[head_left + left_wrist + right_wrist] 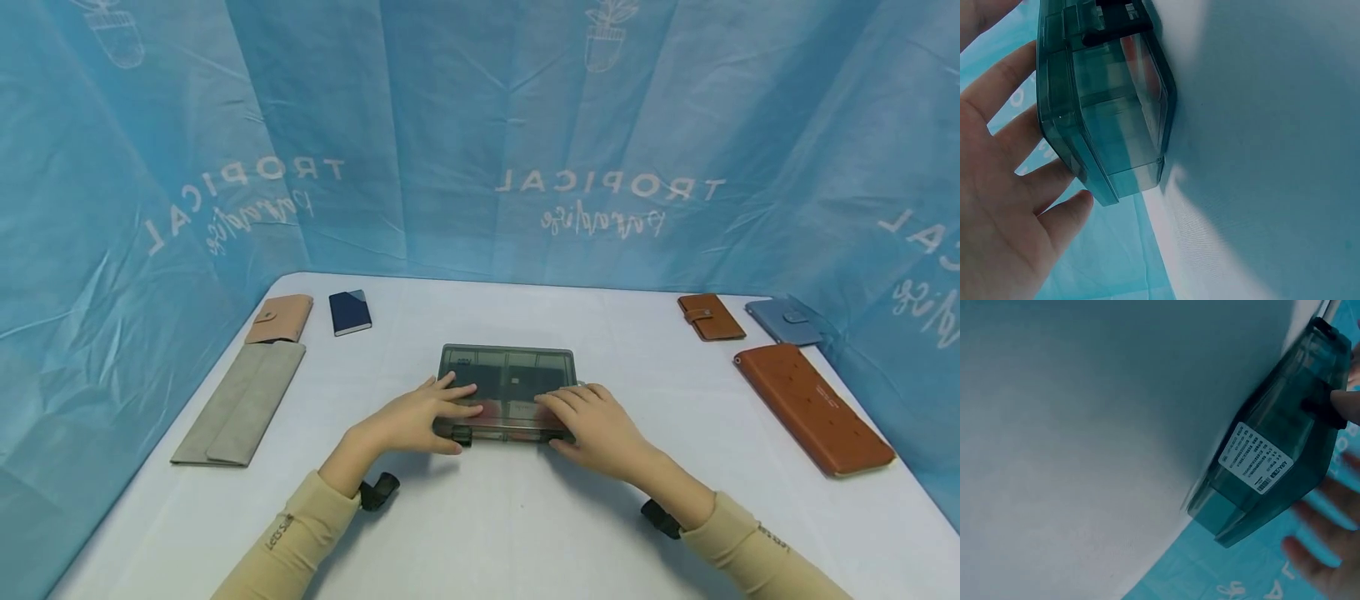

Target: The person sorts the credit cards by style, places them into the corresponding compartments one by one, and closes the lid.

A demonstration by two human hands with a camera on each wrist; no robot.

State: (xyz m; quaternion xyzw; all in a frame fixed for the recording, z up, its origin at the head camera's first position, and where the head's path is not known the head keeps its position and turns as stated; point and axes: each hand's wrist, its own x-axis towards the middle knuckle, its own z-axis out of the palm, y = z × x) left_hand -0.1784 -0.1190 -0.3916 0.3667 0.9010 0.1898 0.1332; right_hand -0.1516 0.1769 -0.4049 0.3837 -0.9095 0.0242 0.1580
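Note:
A translucent dark green plastic storage box (pixel 525 360) with a divided inside lies closed in the middle of the table. Dark and reddish contents show dimly through its lid. My left hand (pixel 422 415) rests its spread fingers on the lid's left part, the thumb down by the front left latch (pixel 462 435). Across the right part of the lid reach the fingers of my right hand (pixel 600 429). In the right wrist view its thumb touches a black latch (pixel 1322 407), and a white printed label (pixel 1255 457) shows on the box's side.
On the white table's left lie a grey sleeve case (pixel 243 400), a pink-beige snap wallet (pixel 281 318) and a navy notebook (pixel 350 313). To the right are a brown snap wallet (pixel 712 317), a blue snap wallet (pixel 783 322) and a long brown wallet (pixel 813 408). Blue curtains (pixel 465 125) surround the table.

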